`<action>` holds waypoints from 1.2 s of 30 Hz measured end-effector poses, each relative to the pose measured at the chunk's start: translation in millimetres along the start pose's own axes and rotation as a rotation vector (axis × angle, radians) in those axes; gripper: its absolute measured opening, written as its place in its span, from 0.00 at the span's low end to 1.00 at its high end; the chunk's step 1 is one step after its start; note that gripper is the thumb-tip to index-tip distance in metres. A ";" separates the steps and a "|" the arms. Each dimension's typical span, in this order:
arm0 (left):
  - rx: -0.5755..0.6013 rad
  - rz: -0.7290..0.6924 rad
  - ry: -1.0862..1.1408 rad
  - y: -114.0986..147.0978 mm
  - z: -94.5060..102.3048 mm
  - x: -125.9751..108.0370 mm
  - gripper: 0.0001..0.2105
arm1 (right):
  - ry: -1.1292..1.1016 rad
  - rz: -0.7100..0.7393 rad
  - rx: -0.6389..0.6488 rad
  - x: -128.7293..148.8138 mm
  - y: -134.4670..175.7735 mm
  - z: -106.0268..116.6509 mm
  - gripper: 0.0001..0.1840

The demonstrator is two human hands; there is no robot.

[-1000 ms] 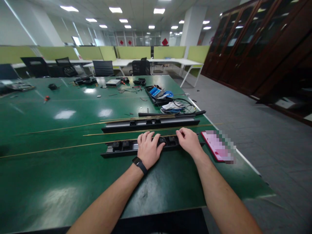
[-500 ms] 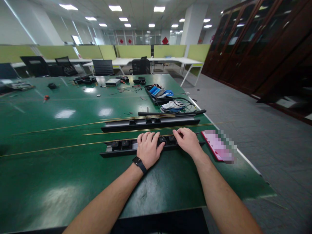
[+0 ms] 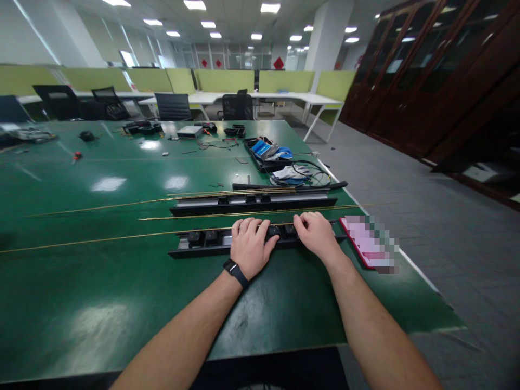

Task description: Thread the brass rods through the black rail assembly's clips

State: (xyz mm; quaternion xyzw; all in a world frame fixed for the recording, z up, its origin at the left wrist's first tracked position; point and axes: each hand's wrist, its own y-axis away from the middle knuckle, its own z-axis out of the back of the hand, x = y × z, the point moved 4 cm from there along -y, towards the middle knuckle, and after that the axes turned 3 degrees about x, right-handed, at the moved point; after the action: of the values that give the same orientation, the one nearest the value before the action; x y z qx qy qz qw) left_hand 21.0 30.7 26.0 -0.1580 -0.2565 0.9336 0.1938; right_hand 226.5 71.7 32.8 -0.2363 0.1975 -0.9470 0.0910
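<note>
Along the rail (image 3: pixel 207 252), a rod (image 3: pixel 122 239) running left to right was seemingly pinched by the right hand (image 3: pixel 318 235), the left hand (image 3: pixel 249 249) being spread over both.

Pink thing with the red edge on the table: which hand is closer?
Right. The right hand is just left of the pink thing; the left hand is farther left, over the near black rail.

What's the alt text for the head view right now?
Left hand lies over a black rail with dark blocks on a green table; curled right hand is near the rail's right end, by a gold rod. Beyond lies a second rail.
</note>
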 end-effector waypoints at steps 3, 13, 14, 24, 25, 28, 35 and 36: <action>-0.005 -0.001 -0.002 0.4 0.6 -0.3 0.19 | 0.008 -0.008 0.000 -1.0 -0.5 0.5 0.22; -0.009 0.010 -0.007 0.8 1.6 -0.8 0.20 | 0.055 -0.025 -0.012 -4.4 -2.0 2.8 0.22; -0.010 0.011 -0.005 0.7 1.4 -0.7 0.20 | 0.060 -0.030 -0.015 -5.4 -2.0 3.0 0.22; 0.007 0.005 -0.001 0.5 0.5 -0.9 0.20 | 0.056 0.026 -0.031 -3.0 -0.8 1.5 0.22; 0.004 0.003 0.000 0.4 0.5 -0.9 0.20 | 0.057 0.030 -0.023 -2.1 -0.7 1.1 0.22; -0.004 0.000 0.002 0.2 0.8 -0.9 0.19 | 0.078 0.025 -0.016 -0.9 -0.7 1.3 0.23; 0.003 0.000 0.000 -0.3 2.1 -1.9 0.19 | 0.106 0.020 -0.031 -1.4 -0.7 3.2 0.22; 0.003 0.001 0.001 -0.3 2.1 -1.9 0.19 | 0.106 0.019 -0.031 -1.8 -0.6 3.0 0.22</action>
State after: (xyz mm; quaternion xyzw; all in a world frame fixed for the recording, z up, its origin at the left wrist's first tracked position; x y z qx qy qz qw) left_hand 21.9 29.2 28.2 -0.1586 -0.2547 0.9341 0.1936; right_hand 229.5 71.7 34.7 -0.1853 0.2191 -0.9541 0.0855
